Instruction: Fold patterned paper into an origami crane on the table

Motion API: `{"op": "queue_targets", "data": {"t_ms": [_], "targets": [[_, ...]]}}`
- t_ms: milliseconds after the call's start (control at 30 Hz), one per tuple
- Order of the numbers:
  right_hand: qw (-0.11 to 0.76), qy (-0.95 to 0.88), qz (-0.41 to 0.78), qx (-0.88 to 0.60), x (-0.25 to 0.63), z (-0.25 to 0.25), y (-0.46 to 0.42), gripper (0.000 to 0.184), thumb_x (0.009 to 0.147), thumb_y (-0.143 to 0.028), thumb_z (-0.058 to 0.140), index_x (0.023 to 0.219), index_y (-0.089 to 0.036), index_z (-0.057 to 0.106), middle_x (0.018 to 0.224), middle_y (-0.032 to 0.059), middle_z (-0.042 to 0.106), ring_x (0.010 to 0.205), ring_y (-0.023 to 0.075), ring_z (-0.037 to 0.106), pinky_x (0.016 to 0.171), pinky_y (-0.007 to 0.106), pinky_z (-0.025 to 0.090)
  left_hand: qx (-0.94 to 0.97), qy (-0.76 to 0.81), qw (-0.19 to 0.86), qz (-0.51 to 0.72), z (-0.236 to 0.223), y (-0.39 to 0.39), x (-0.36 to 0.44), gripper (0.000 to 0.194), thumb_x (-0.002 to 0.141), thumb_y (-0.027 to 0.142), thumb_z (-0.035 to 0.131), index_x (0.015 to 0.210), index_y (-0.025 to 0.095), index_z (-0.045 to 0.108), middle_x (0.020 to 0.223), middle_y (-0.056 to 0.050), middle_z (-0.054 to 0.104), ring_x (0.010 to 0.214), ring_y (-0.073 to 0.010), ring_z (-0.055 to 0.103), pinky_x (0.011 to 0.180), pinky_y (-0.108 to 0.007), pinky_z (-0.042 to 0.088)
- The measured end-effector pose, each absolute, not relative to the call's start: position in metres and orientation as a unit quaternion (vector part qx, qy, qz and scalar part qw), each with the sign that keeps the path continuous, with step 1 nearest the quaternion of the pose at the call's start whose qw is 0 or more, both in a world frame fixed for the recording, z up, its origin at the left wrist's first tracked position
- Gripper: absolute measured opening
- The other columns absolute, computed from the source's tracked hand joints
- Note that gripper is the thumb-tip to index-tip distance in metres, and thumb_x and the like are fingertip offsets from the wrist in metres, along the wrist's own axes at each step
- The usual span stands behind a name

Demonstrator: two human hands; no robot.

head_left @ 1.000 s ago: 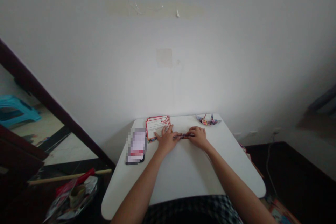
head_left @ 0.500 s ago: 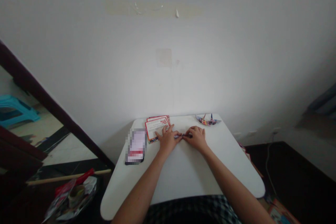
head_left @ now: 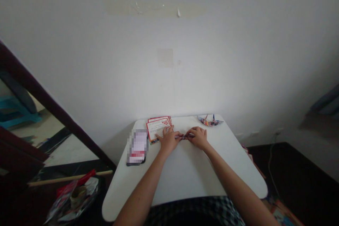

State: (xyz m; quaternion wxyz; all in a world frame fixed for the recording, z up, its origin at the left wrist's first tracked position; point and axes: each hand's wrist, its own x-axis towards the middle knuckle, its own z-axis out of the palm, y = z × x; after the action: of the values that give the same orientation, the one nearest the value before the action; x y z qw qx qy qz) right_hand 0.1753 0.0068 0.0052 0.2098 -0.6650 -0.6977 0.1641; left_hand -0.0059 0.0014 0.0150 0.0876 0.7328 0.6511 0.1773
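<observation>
Between my two hands lies a small strip of folded, patterned paper (head_left: 184, 137), low on the white table (head_left: 182, 176). My left hand (head_left: 168, 140) pinches its left end, the other fingers spread over the edge of a stack of printed cards (head_left: 157, 129). At the right end, my right hand (head_left: 198, 137) grips the paper between thumb and fingers. Much of the paper is hidden under the fingertips. A colourful folded paper crane (head_left: 210, 121) sits at the table's back right, beyond my right hand.
Left of the cards lies a phone (head_left: 137, 147) with a blurred screen. The wall (head_left: 169, 88) rises directly behind the table. On the floor at left stands a bin (head_left: 78, 197) with rubbish, beside a wooden stick (head_left: 71, 178).
My fingertips have shifted slightly on the folded paper, and a little more of its patterned strip shows between them. The cards, phone and crane have stayed put.
</observation>
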Motion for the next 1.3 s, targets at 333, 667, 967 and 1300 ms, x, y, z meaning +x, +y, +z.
{"op": "queue_targets", "data": {"t_ms": [333, 667, 967, 1300], "targets": [[0.24, -0.71, 0.152, -0.645, 0.181, -0.003, 0.01, 0.022, 0.078, -0.027, 0.071, 0.095, -0.04, 0.074, 0.119, 0.0013, 0.058, 0.119, 0.0274, 0.043, 0.107, 0.057, 0.016, 0.746, 0.635, 0.088, 0.184, 0.008, 0.004, -0.017, 0.021, 0.085, 0.045, 0.063, 0.102, 0.054, 0.07, 0.153, 0.006, 0.04, 0.143, -0.043, 0.021, 0.093, -0.089, 0.007], [0.285, -0.729, 0.105, -0.613, 0.182, -0.011, 0.002, 0.028, 0.08, -0.019, 0.062, 0.099, -0.038, 0.072, 0.115, 0.0027, 0.06, 0.117, 0.0266, 0.046, 0.107, 0.062, 0.015, 0.781, 0.589, 0.076, 0.195, 0.004, 0.003, -0.025, 0.024, 0.084, 0.051, 0.062, 0.107, 0.055, 0.068, 0.151, 0.005, 0.042, 0.144, -0.0404, 0.022, 0.099, -0.085, 0.004], [0.345, -0.778, 0.027, -0.525, 0.185, -0.003, -0.005, 0.023, 0.082, -0.03, 0.067, 0.105, -0.031, 0.071, 0.118, 0.0077, 0.057, 0.118, 0.0269, 0.045, 0.103, 0.048, 0.036, 0.781, 0.576, 0.052, 0.235, 0.004, -0.001, -0.019, 0.022, 0.087, 0.047, 0.059, 0.107, 0.05, 0.07, 0.143, 0.002, 0.052, 0.139, -0.0351, 0.029, 0.104, -0.081, 0.004], [0.342, -0.798, -0.042, -0.495, 0.185, 0.0, -0.008, 0.014, 0.084, -0.028, 0.069, 0.095, -0.035, 0.074, 0.115, 0.0053, 0.059, 0.124, 0.0281, 0.041, 0.111, 0.058, 0.023, 0.789, 0.565, 0.05, 0.236, 0.01, -0.005, -0.017, 0.022, 0.09, 0.043, 0.057, 0.106, 0.047, 0.071, 0.143, 0.003, 0.051, 0.138, -0.0315, 0.03, 0.108, -0.078, 0.002]]}}
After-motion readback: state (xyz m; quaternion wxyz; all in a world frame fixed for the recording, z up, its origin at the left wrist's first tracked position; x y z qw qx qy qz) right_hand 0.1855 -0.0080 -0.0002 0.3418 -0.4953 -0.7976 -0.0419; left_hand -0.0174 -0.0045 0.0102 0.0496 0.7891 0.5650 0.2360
